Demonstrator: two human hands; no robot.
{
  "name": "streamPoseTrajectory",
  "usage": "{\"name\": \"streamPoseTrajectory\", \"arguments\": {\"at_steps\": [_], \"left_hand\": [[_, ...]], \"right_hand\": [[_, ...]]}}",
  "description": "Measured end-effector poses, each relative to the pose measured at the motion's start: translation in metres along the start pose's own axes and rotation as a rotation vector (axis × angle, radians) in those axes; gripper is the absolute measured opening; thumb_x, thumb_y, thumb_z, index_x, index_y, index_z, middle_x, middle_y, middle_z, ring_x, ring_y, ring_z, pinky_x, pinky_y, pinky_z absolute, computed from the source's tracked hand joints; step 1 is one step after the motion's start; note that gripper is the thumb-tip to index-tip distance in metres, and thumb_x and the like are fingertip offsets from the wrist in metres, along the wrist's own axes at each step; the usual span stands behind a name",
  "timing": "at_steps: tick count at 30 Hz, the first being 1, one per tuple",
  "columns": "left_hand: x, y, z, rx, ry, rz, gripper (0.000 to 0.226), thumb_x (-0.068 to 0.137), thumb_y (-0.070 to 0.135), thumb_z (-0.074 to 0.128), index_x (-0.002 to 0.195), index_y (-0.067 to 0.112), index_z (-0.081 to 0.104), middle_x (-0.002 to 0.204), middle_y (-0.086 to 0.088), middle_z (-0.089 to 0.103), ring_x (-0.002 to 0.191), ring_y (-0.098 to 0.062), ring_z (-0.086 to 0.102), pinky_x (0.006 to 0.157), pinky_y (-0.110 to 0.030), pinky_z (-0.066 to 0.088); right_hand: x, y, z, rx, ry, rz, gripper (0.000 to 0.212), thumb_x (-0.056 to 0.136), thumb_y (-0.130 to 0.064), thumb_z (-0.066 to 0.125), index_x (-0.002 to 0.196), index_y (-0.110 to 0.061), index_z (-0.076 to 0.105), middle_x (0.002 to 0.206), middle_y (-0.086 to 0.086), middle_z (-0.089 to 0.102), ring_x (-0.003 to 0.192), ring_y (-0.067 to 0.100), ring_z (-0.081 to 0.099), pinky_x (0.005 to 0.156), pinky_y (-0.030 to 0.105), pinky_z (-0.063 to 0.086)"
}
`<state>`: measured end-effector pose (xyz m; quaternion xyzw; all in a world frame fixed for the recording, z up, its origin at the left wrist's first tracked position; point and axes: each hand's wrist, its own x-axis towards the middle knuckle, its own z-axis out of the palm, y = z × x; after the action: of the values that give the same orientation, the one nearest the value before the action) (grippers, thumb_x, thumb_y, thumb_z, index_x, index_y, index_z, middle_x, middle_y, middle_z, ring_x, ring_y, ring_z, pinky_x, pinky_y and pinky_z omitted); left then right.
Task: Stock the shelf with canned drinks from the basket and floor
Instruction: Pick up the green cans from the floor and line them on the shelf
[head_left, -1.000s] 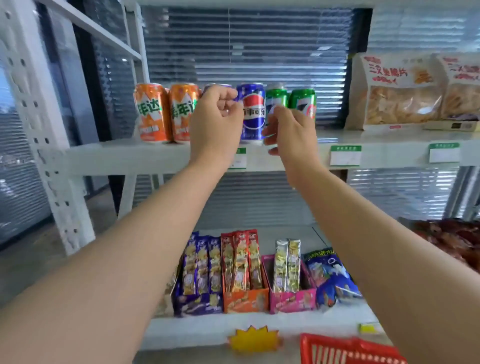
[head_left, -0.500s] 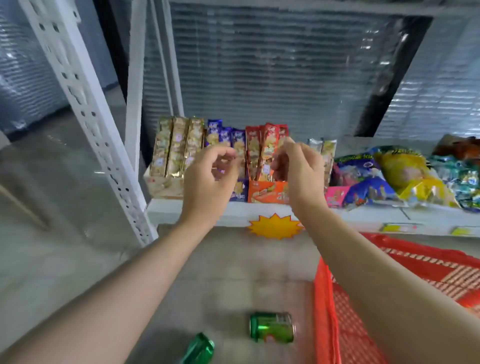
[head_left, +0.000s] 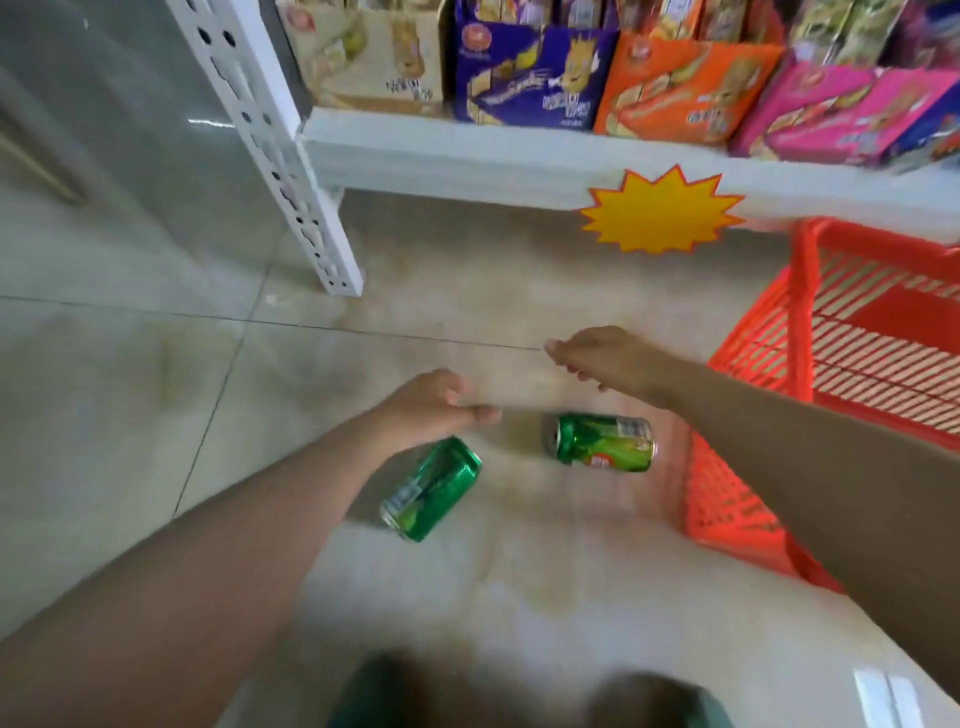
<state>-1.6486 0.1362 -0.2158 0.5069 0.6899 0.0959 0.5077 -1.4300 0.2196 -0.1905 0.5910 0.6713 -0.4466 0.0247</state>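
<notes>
Lying on their sides on the tiled floor (head_left: 130, 415), two green cans sat just below the middle of the frame. The lower can (head_left: 431, 488) slanted, with its top toward the lower left. The upper can (head_left: 602, 442) lay level to its right, close to the wall of the red basket (head_left: 748, 364) at the right edge.

The left hand (head_left: 431, 405) hung over the upper end of the lower can, fingers loose and thumb stretched toward the right, holding nothing. Whether it touched the can could not be told. The right hand (head_left: 608, 358) hovered palm down above the upper can, clear of it, fingers spread loosely and pointing left, also holding nothing.

Across the top of the frame ran a white shelf (head_left: 467, 161) on a perforated post (head_left: 270, 135). On it stood a row of snack boxes: beige (head_left: 363, 57), purple (head_left: 524, 78), orange (head_left: 680, 88) and pink (head_left: 831, 114). A yellow star tag (head_left: 660, 210) hung from the shelf's front edge, just above the basket's far corner. The whole picture was slightly blurred.
</notes>
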Motion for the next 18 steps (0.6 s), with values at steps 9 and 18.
{"name": "streamPoseTrajectory", "arguments": {"at_steps": [9, 18], "left_hand": [[0.007, -0.041, 0.040, 0.527, -0.017, -0.129, 0.103, 0.049, 0.063, 0.082, 0.128, 0.014, 0.037, 0.125, -0.005, 0.042, 0.119, -0.024, 0.042, 0.097, -0.034, 0.039], [0.012, -0.044, 0.008, 0.171, -0.059, -0.134, 0.055, 0.050, 0.046, 0.087, 0.091, 0.018, 0.064, 0.088, -0.003, 0.070, 0.082, -0.019, 0.067, 0.074, -0.031, 0.055]], "right_hand": [[0.012, 0.048, 0.039, -0.689, -0.283, -0.009, 0.101, 0.056, -0.057, 0.086, 0.137, -0.019, 0.039, 0.127, 0.008, 0.051, 0.110, 0.026, 0.047, 0.095, 0.039, 0.046], [0.014, 0.047, 0.035, -0.643, -0.222, -0.050, 0.078, 0.065, -0.035, 0.085, 0.128, -0.017, 0.043, 0.114, 0.005, 0.058, 0.097, 0.026, 0.055, 0.082, 0.036, 0.052]]}}
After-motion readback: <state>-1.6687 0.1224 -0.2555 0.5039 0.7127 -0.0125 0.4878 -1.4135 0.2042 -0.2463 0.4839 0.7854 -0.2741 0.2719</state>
